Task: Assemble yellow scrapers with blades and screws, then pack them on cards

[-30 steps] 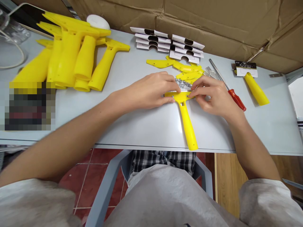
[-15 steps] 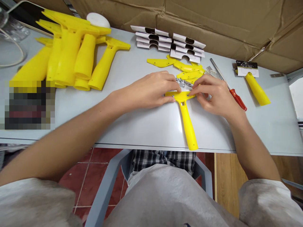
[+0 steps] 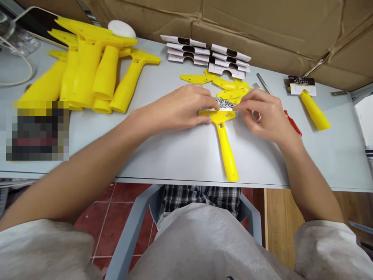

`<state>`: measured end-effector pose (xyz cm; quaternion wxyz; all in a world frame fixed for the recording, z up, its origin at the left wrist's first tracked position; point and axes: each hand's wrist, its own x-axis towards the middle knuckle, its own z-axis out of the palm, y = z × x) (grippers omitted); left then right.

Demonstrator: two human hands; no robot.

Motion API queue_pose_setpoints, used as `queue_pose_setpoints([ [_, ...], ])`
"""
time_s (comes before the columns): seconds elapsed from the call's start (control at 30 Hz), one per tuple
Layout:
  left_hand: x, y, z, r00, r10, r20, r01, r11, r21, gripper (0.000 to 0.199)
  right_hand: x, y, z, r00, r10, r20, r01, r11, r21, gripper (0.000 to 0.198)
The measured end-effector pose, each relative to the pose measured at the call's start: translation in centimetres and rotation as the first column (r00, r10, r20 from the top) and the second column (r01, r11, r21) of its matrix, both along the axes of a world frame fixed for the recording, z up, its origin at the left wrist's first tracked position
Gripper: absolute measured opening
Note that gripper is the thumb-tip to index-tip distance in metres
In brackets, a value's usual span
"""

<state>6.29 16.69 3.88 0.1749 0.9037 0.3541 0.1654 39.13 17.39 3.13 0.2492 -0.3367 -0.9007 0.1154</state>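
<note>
A yellow scraper (image 3: 225,149) lies on the table with its handle pointing toward me. Along the far edge of its head runs a thin metal blade (image 3: 223,110). My left hand (image 3: 186,107) grips the left end of the head, thumb on the near side and fingers over the far edge. My right hand (image 3: 264,114) is closed at the right end, its forefinger tip against the blade's end and its other fingers curled. Two screws show in the head. Just behind it lie a heap of small screws (image 3: 224,102) and several loose yellow cover plates (image 3: 196,79).
Several yellow scraper handles (image 3: 87,74) are piled at the left. White card sleeves (image 3: 227,70) stand in two rows at the back. On the right are a red-handled screwdriver (image 3: 293,123), a carded yellow scraper (image 3: 314,111) and a small metal plate (image 3: 338,93). Brown cardboard (image 3: 271,35) walls the back.
The scraper has shifted slightly left and away from me. My left hand has moved with it, and my right forefinger now rests at the blade's right end.
</note>
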Motion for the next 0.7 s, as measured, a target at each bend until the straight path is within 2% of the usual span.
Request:
queue_pose_setpoints([
  [0.2, -0.1, 0.1, 1.1, 0.998, 0.016, -0.057, -0.022, 0.995, -0.094, 0.043, 1.0, 1.2, -0.5, 0.984, -0.158, 0.077, 0.16, 0.987, -0.017, 0.03],
  [0.37, -0.1, 0.1, 1.5, 0.998, 0.002, -0.058, -0.008, 0.994, -0.109, 0.043, 0.8, 1.2, -0.5, 0.981, -0.148, 0.126, 0.153, 0.988, -0.033, 0.028],
  [0.5, -0.8, 0.4, 2.1, 0.999, 0.008, -0.051, -0.012, 0.997, -0.075, 0.054, 0.8, 1.3, -0.4, 0.98, -0.129, 0.149, 0.14, 0.988, -0.069, 0.03],
  [0.6, -2.2, 1.1, 2.6, 0.996, 0.073, -0.046, -0.074, 0.997, -0.034, 0.064, 1.0, 1.6, -0.4, 0.975, -0.141, 0.174, 0.158, 0.983, -0.089, 0.03],
  [0.7, -3.6, 1.7, 2.9, 0.977, 0.2, -0.075, -0.201, 0.98, 0.003, 0.062, 1.2, 1.8, -0.4, 0.975, -0.139, 0.175, 0.16, 0.981, -0.113, 0.031],
])
